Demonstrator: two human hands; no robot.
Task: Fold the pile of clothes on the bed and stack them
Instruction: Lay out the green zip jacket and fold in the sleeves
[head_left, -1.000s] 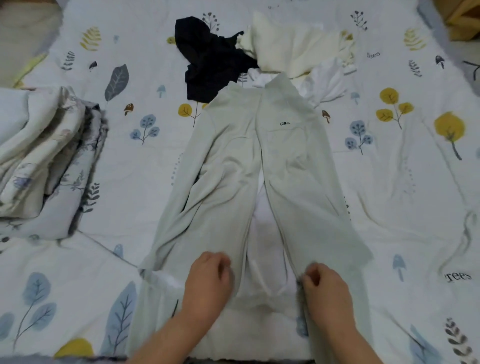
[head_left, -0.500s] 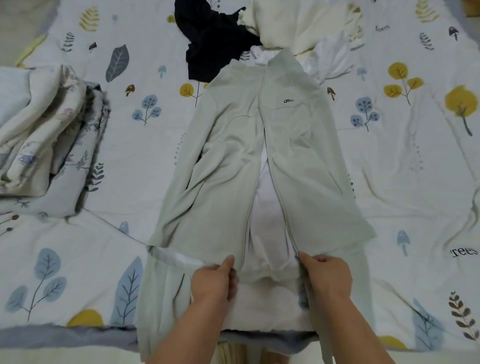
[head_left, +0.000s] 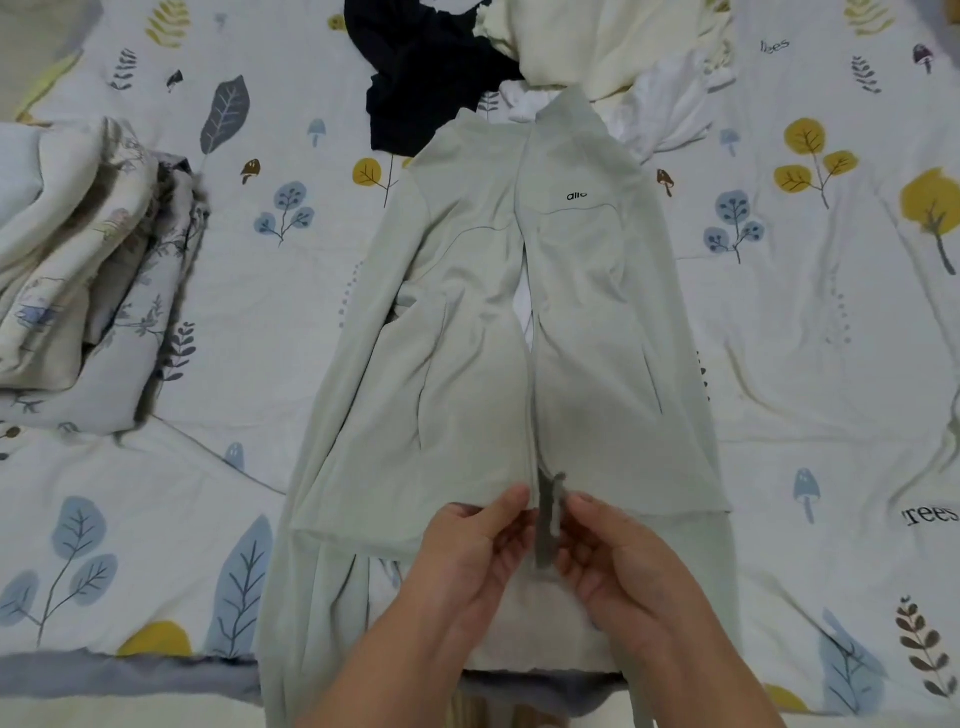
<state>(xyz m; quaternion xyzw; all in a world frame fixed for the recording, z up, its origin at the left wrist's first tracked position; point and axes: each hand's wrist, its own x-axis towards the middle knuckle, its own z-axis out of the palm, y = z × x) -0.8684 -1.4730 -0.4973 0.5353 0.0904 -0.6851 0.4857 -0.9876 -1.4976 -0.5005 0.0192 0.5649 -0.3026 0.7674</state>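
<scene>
A: From the head camera, what do we have in front of us?

B: We see a pale grey-green zip-front jacket (head_left: 467, 322) lying flat, front side up, on the white leaf-and-mushroom printed bed cover (head_left: 270, 270). Its collar points away from us and its hem is nearest us, with both sleeves running down its sides.

A: And our hands?

B: Both are at the jacket's hem, at the bottom of the zip. Our left hand (head_left: 475, 551) pinches the left front edge between thumb and curled fingers. Our right hand (head_left: 613, 551) pinches the right front edge the same way. Between them hangs a blurred grey zip end (head_left: 548, 519); we cannot tell which fingers actually touch it.

A: The rest of the clothes?

B: Beyond the jacket's collar lies a crumpled black garment (head_left: 415, 73), touching the jacket's left shoulder. Beside that, a cream-coloured garment (head_left: 597, 36) and a white one (head_left: 660, 104) are heaped just past the collar. Well left of the jacket sits a folded floral-printed quilt (head_left: 88, 260).
</scene>
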